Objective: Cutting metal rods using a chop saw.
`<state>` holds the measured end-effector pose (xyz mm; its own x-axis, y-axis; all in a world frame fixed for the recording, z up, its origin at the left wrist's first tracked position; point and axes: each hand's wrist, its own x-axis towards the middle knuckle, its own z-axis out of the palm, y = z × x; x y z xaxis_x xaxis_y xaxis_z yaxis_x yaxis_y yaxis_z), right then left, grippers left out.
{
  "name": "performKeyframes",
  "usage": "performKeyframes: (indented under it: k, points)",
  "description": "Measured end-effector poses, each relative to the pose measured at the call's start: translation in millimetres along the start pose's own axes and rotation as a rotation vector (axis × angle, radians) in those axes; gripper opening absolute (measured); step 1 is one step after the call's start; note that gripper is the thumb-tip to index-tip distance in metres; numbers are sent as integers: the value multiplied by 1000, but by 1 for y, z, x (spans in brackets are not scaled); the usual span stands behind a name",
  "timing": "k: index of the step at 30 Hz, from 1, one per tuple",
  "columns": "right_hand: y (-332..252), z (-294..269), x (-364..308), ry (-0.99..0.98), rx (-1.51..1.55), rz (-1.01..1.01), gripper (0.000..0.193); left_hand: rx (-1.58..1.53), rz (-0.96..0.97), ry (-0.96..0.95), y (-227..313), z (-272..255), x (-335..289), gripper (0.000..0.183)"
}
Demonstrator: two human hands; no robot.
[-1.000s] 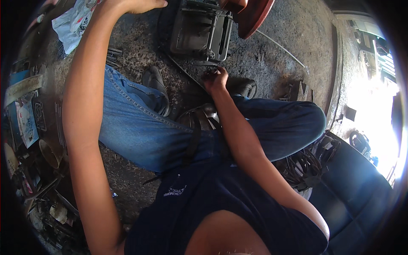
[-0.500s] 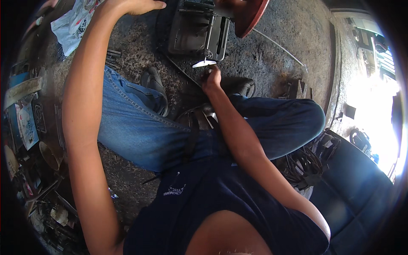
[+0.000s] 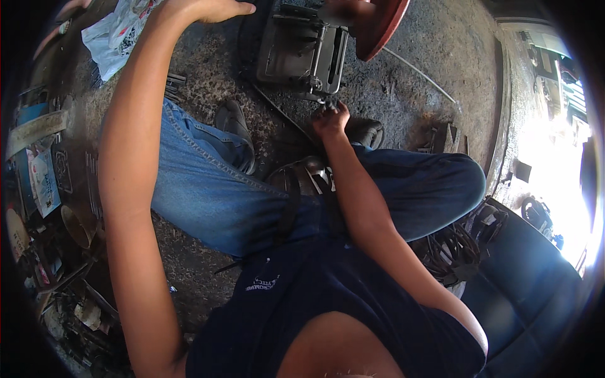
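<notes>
A floor-standing cut-off saw is in front of me, with a dark metal base (image 3: 270, 60) and a round red guard (image 3: 381, 31) above its right side. A screw vise (image 3: 318, 53) runs along the base. My right hand (image 3: 332, 118) is at the near end of the vise screw, its fingers curled around the crank handle, which they mostly cover. At the top edge my left hand (image 3: 214, 9) reaches out to the left of the saw. Its thumb is stretched out and apart; the other fingers are cut off by the picture's edge.
A white plastic bag (image 3: 113, 41) lies at the far left, near short metal bars (image 3: 176, 82). A thin rod (image 3: 419, 75) extends right of the guard. Coiled cables (image 3: 450, 249) lie by a dark blue padded seat (image 3: 523, 277). Scrap and a funnel-like piece (image 3: 77, 227) crowd the left.
My right hand has shifted a little to the right at the vise crank. The bright, flat crank piece seen before has turned out of sight. My left arm keeps nearly the same pose.
</notes>
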<state>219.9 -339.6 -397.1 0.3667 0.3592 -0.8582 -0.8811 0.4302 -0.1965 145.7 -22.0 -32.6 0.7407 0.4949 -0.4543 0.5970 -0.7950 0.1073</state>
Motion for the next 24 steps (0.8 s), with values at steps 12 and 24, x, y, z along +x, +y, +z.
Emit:
performKeyframes:
  k: [12,24]
  points:
    - [32,104,-49,-18,-945,-998,20,-109,-88,-6,-12,-25,-49,62]
    - [29,255,105,384,-655,-270,13,-138,61,238,-58,3,-31,69]
